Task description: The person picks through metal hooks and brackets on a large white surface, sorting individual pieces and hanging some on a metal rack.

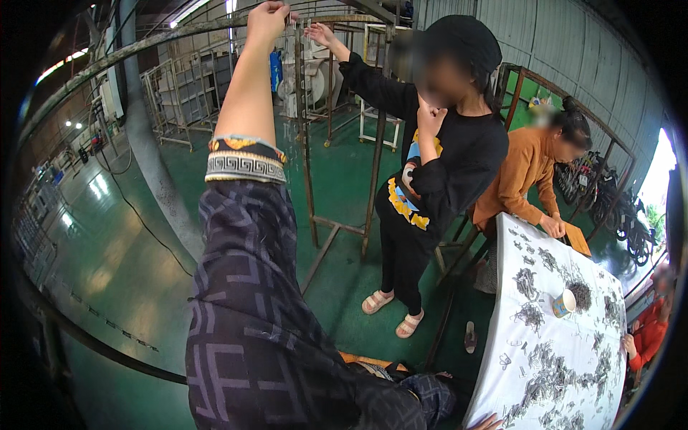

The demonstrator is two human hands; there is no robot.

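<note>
My left hand point(266, 23) is raised to the top edge of the view, beside a long metal bar point(193, 30). Its fingers are pinched together; whatever they hold is too small to make out. Thin chain-like strands point(299, 72) hang from the frame just right of it. Only the fingers of my right hand point(489, 423) show, at the bottom edge, stretched out against the near edge of the white-covered table point(494, 358). Many small dark strip-like pieces point(552, 373) lie scattered and heaped on that table.
A person in black point(459, 143) stands close by, one arm stretched toward the hanging strands. Another in an orange-brown top point(527, 172) works at the table, and someone in red point(648, 330) sits at its right. A paper cup point(564, 304) stands among the pieces. Metal racks point(183, 100) stand behind.
</note>
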